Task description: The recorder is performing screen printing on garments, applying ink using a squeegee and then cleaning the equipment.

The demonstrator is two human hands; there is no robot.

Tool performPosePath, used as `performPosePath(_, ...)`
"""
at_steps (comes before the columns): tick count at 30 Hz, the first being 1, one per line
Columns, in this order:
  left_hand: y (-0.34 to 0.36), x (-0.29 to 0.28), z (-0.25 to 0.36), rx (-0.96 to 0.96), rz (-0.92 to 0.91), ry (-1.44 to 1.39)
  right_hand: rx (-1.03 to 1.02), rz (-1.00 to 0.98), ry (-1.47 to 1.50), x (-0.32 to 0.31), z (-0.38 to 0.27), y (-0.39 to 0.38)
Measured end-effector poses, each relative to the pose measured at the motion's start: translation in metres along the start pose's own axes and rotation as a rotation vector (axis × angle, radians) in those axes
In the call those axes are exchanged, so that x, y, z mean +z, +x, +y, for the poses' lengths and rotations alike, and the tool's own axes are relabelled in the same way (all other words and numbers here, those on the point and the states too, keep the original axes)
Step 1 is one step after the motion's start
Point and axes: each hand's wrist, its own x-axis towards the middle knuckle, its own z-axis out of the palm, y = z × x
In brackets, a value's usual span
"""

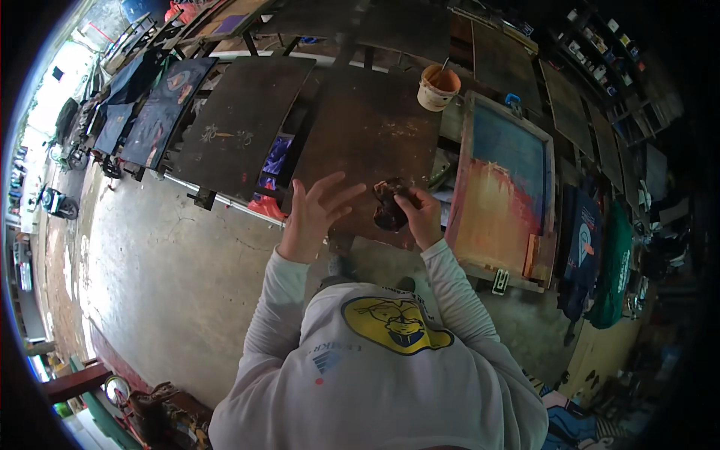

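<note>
My right hand (424, 217) pinches a dark brown, glossy, crumpled wad (388, 204) between thumb and fingers; its exact kind is not clear. My left hand (312, 223) is raised to the left of the wad, fingers spread, with nothing in it. Both hands are above the near edge of a brown flat board (360, 127). Right of my right hand lies a wooden-framed printing screen (550, 161), its mesh stained blue at the far end and red to orange nearer me.
A white bucket (433, 99) with orange-brown inside and a stick stands at the board's far right. Dark boards (232, 112) line the left, some bearing dark shirts (166, 105). Dark and green cloths (613, 262) hang at right. Shelves with containers (600, 56) stand far right.
</note>
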Motion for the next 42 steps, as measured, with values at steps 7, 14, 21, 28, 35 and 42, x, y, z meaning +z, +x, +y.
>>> performPosePath(7,0.024,-0.029,0.003,-0.138,-0.122,-0.144,-0.083,0.014,-0.045,0.028,-0.029,0.001)
performPosePath(14,0.042,-0.023,-0.003,-0.186,-0.193,-0.089,-0.136,-0.076,-0.179,0.042,-0.055,-0.009)
performPosePath(21,0.040,-0.004,-0.013,-0.202,-0.205,-0.013,-0.274,0.079,-0.263,0.030,-0.044,-0.018)
performPosePath(28,0.023,0.021,-0.003,-0.081,-0.126,-0.096,-0.078,0.218,-0.009,-0.008,-0.049,-0.017)
performPosePath(35,0.019,0.064,-0.024,-0.039,-0.144,-0.215,-0.466,0.118,-0.300,-0.027,-0.092,-0.029)
performPosePath(42,0.017,0.107,-0.053,0.179,-0.079,0.016,-0.641,0.009,-0.419,-0.052,-0.076,-0.042)
